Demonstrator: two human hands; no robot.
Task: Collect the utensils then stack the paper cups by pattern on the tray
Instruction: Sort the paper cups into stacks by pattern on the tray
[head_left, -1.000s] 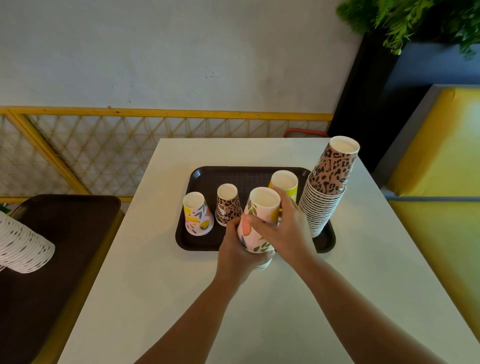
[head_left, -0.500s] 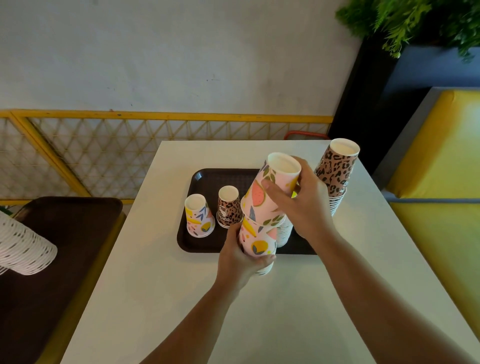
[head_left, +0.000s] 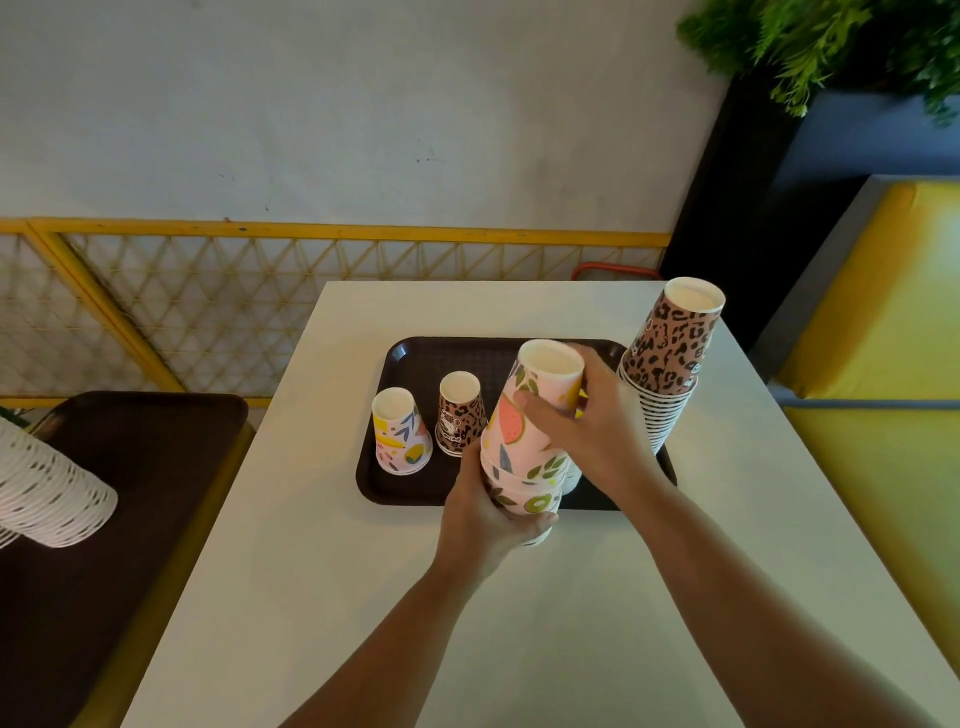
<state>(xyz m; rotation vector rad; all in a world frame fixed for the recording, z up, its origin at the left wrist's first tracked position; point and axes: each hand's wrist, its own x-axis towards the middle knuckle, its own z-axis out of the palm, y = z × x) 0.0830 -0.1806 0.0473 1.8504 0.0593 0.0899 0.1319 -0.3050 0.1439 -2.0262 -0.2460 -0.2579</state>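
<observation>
The left hand (head_left: 480, 512) is wrapped around the bottom of a short stack of fruit-print cups (head_left: 522, 493), all upside down, held over the near edge of the brown tray (head_left: 410, 491). The right hand (head_left: 592, 426) grips the top fruit-print cup (head_left: 535, 410) of that stack, thumb across its side and fingers curled round the far side; this cup sits tilted on the ones below, only partly seated.

On the tray's left half stand 2 single inverted cups: a yellow-and-blue patterned cup (head_left: 400, 434) near the left edge and a leopard-print cup (head_left: 460, 413) just beside it, apart from each other. At the tray's right edge rises a tall leopard-print stack (head_left: 667, 358) (it leans toward the right edge of the table). Something yellow shows behind the right hand's fingers, too hidden to tell.

The tray lies on a white table (head_left: 519, 623), toward its far edge. At the left stands a second table carrying a dark tray (head_left: 135, 467) and, at the picture's left edge, a leaning stack of white cups (head_left: 49, 493). A yellow lattice fence (head_left: 208, 296) runs behind, with a yellow bench seat (head_left: 893, 312) to the right.
</observation>
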